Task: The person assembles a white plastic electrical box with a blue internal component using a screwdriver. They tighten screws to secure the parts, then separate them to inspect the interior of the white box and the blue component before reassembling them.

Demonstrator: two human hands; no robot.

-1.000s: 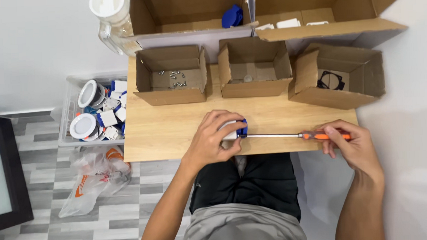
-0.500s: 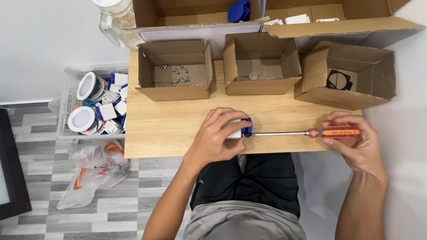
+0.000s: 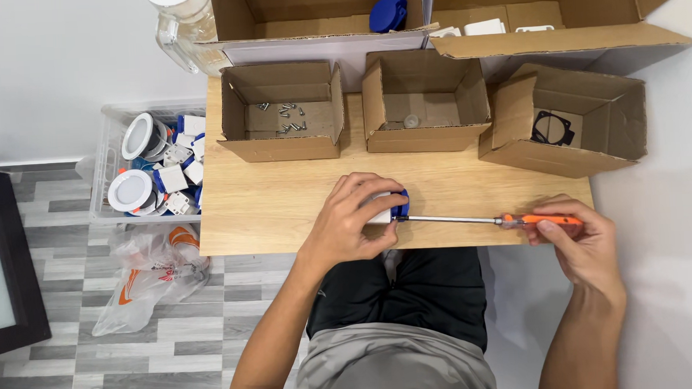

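Pale wood makes the top of the table [image 3: 269, 213], which stands against a white wall over a floor of grey tiles. Near the front edge of the table, about in the middle, lies a small white and blue part [image 3: 389, 207]. The left hand [image 3: 355, 221] is closed over it and presses it on the wood, so only its right end shows. The metal tip of a screwdriver [image 3: 471, 220] meets the blue end of the part. The shaft runs along the front edge toward the right corner. The right hand [image 3: 581, 235] grips the orange handle with its fingers wrapped around it, just past the front right corner.

Along the back edge three open cardboard boxes stand in a row. The left box [image 3: 282, 147] holds some loose screws, the middle box [image 3: 421, 141] holds a small pale round piece, and the right box [image 3: 562, 158], which is tilted, holds a black square gasket [image 3: 553, 127]. Behind them are two larger cartons [image 3: 557, 41].

On the floor, beside the left edge of the table, a clear plastic crate [image 3: 105, 189] holds round white lamps and blue and white parts. A crumpled plastic bag [image 3: 151, 277] lies in front of it.
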